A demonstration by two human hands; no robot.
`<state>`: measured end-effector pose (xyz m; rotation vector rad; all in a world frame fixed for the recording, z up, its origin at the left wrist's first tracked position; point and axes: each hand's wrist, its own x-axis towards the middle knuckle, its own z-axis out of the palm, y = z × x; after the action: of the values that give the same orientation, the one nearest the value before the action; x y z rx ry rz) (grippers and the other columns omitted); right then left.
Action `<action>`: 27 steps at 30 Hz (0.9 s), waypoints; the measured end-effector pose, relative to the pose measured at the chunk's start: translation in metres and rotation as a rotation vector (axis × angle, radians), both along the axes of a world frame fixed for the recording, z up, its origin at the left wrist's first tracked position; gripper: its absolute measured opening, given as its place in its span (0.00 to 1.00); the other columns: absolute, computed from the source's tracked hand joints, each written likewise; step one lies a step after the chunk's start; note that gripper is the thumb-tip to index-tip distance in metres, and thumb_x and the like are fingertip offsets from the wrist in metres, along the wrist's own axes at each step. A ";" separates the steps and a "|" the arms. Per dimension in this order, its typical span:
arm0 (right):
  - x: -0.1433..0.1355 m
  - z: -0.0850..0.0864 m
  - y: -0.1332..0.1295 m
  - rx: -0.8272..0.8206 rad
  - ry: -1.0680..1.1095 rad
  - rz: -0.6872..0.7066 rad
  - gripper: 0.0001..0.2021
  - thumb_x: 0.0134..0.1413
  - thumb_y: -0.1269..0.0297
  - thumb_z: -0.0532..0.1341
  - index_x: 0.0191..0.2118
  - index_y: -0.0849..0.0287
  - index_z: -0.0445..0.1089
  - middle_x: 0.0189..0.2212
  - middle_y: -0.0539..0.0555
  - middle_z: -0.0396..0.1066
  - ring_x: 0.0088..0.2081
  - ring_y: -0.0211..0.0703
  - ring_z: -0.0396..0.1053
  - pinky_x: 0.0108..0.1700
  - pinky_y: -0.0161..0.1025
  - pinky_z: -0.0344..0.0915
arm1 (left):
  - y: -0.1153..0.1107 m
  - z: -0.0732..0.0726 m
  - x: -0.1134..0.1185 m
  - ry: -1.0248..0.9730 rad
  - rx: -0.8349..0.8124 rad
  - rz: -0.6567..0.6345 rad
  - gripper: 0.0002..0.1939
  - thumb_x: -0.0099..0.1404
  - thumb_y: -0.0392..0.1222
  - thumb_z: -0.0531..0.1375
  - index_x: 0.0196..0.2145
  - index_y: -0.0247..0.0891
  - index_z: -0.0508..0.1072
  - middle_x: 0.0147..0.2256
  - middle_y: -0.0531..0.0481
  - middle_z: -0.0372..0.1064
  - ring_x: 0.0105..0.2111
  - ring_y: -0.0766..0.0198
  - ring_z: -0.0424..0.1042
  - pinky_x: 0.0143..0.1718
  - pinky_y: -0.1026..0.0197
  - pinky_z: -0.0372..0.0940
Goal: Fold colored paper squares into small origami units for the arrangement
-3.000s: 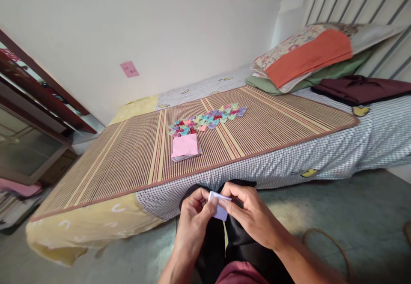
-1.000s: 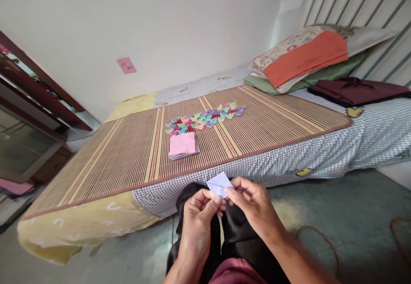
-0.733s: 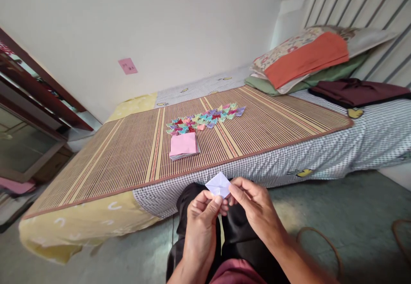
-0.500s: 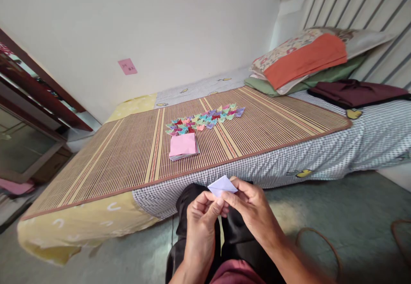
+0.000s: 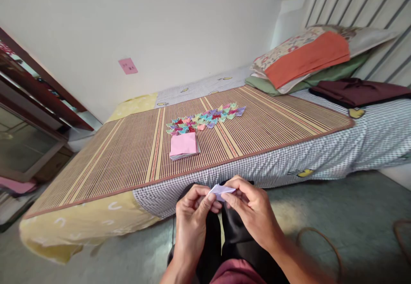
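Note:
A small folded sheet of pale lilac paper (image 5: 219, 191) is held above my lap, between both hands. My left hand (image 5: 193, 213) pinches its left end between thumb and fingers. On the right end, my right hand (image 5: 252, 204) grips with thumb and forefinger. The fingers hide part of the folds. Beyond my hands, on the bed's mat, lies a stack of square paper (image 5: 183, 144) with a pink sheet on top. Just behind the stack, several small folded paper pieces (image 5: 205, 119) in many colours sit in close rows.
A striped woven mat (image 5: 128, 155) covers the bed. Pillows (image 5: 308, 59) are piled at the right beside a folded maroon cloth (image 5: 359, 92). A pink note (image 5: 127, 66) is on the wall. A brown cord (image 5: 321, 237) lies on the floor at the right.
The lilac paper has gone from a flat diamond facing me to a narrower, tilted shape. My left hand has shifted left and up to its left end; my right hand keeps its hold.

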<state>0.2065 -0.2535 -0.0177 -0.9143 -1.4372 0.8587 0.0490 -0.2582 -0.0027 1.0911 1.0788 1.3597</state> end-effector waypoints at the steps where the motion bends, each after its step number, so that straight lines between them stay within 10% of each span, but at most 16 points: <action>1: 0.000 0.000 0.000 -0.007 0.030 0.006 0.07 0.68 0.67 0.63 0.35 0.57 0.73 0.32 0.49 0.70 0.27 0.36 0.70 0.30 0.32 0.67 | 0.000 0.000 -0.001 0.019 0.007 0.004 0.09 0.64 0.44 0.72 0.30 0.37 0.81 0.27 0.52 0.73 0.27 0.67 0.74 0.32 0.66 0.70; 10: 0.002 0.000 0.000 0.031 -0.021 -0.097 0.08 0.68 0.64 0.64 0.36 0.56 0.79 0.30 0.51 0.73 0.26 0.38 0.71 0.30 0.34 0.70 | -0.001 0.000 -0.002 0.068 -0.077 -0.055 0.14 0.66 0.51 0.70 0.35 0.36 0.84 0.21 0.53 0.72 0.16 0.71 0.67 0.19 0.70 0.60; 27: 0.002 0.003 -0.005 -0.042 0.060 0.027 0.05 0.67 0.67 0.65 0.38 0.56 0.78 0.34 0.52 0.79 0.36 0.43 0.79 0.40 0.35 0.72 | 0.000 0.002 -0.015 -0.048 0.005 -0.179 0.07 0.65 0.43 0.71 0.39 0.39 0.88 0.33 0.46 0.78 0.31 0.62 0.78 0.32 0.64 0.72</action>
<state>0.2081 -0.2586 -0.0143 -0.8955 -1.3867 0.9323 0.0343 -0.2579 -0.0003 1.1254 0.9210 1.2402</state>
